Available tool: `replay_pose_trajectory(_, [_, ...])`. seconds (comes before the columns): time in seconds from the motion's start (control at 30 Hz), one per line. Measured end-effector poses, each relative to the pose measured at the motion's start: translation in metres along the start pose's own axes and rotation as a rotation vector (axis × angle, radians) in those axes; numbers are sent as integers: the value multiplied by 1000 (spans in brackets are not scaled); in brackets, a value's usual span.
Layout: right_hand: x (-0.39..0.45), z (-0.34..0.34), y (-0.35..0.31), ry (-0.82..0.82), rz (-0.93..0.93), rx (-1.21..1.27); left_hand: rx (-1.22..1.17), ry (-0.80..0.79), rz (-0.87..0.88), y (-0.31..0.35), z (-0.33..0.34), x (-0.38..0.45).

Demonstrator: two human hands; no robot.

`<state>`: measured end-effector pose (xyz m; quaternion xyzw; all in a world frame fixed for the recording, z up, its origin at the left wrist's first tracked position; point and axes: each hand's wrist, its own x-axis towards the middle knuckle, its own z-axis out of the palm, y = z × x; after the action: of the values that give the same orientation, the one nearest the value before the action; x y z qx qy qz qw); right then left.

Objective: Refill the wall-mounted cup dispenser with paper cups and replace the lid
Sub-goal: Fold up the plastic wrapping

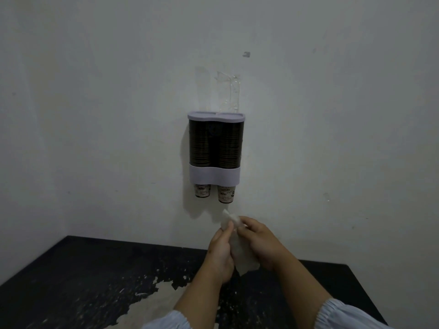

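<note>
Head view, left hand (219,254) and right hand (257,241) gripping crumpled plastic wrapper (238,248)

Pretty dim and grainy overall, wide-angle bending at the edges, corners fall darker, soft shadow left of the dispenser (215,148) on the wall (95,91).

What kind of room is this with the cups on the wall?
Probably a plain drinks corner or pantry. A cup dispenser full of paper cups hangs on a bare, marked wall, above a worn black table.
</note>
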<state>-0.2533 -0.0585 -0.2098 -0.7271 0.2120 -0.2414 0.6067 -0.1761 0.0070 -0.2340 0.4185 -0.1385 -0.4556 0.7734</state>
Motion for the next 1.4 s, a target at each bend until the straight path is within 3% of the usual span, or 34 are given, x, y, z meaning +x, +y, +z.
replay_pose_trajectory(0.2, [5,-1,7,259,-56,-169,43,25,95,3,5,-6])
replay_pose_trajectory(0.33, [7,-1,10,399,-197,-451,67,16,78,5,8,-12])
replay_pose_trajectory(0.67, [-9,-4,4,147,-180,-417,111,-88,123,-2,12,-16])
replay_pose_trajectory(0.87, [-17,-8,3,51,-151,-303,194,7,126,-14,11,-9])
replay_pose_trajectory(1.1, [-23,-19,1,-16,-52,-191,55,24,67,-22,8,-1])
replay_pose_trajectory(1.27, [-24,-23,6,80,39,-204,47,28,87,-27,13,1])
replay_pose_trajectory(1.4, [-23,-23,12,140,0,-250,80,73,133,-30,21,-1])
